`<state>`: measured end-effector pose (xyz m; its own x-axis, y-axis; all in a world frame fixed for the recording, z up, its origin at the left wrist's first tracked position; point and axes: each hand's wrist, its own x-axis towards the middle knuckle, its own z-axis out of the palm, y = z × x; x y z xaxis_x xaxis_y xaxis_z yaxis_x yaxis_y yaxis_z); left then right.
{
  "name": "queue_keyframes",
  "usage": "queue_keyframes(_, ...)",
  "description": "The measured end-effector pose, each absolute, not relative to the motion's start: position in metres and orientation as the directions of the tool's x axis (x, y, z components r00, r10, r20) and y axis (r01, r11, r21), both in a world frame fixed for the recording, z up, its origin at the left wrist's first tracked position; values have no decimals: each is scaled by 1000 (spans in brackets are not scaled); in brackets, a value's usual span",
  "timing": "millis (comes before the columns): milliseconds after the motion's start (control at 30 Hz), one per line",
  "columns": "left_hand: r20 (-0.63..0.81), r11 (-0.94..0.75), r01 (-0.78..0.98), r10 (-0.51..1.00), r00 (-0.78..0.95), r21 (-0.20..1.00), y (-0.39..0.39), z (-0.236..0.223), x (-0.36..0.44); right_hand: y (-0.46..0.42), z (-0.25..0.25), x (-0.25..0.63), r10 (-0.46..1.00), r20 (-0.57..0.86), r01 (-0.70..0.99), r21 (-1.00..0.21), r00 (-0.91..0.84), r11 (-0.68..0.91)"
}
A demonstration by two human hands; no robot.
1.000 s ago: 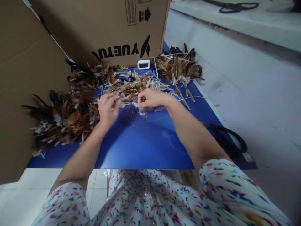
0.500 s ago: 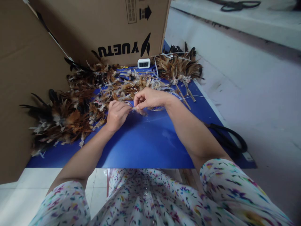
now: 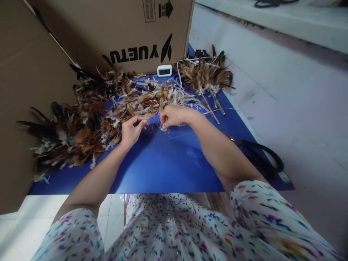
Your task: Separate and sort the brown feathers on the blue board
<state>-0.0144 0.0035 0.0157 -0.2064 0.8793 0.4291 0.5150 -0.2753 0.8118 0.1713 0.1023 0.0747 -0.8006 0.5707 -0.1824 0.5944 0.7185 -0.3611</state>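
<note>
Blue table [image 3: 163, 159] and brown cardboard [image 3: 116, 30] frame the scene, a small white clock [image 3: 164, 71] standing against the cardboard at the far edge. Loose feathers [image 3: 146, 102] lie spread just in front of the clock; a darker feather heap [image 3: 78, 139] fills the area to its left and nearer the person. To the clock's right rests a feather bundle [image 3: 208, 74] with thin sticks [image 3: 211, 110] poking out, and well nearer than the clock, on the same side, lie black-handled scissors [image 3: 268, 149].

Both hands work in front of the clock, past the loose feathers. Half a second ago their fingertips met; now a gap has opened, uncovering a small tuft [image 3: 165, 129] by the right fingertips. Probably whatever they shared has been parted or let go. The left hand [image 3: 130, 133] has thumb and forefinger close together; the right hand [image 3: 172, 116] has its fingers curled in toward the thumb. I cannot tell whether either pinches anything.
</note>
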Motion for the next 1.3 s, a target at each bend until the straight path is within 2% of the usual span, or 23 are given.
queue_keyframes(133,369,-257,401,900,-232,879,7,12,-15,92,71,162,585,-282,646,-227,-760,729)
queue_keyframes(267,338,-255,319,910,-241,913,11,6,-18,84,72,158,576,-324,649,-198,-751,735)
queue_keyframes(400,312,-245,271,918,-244,931,13,3,-20,89,73,162,578,-305,650,-257,-757,715)
queue_keyframes(633,250,-208,178,932,-262,962,13,3,-17,105,75,176,616,-126,595,-462,-778,658)
queue_keyframes(800,228,-188,173,941,-251,967,12,2,-17,109,77,182,619,-120,553,-602,-776,576)
queue_keyframes(1300,219,-177,181,944,-247,967,12,-1,-20,119,90,203,713,-48,593,-596,-700,542)
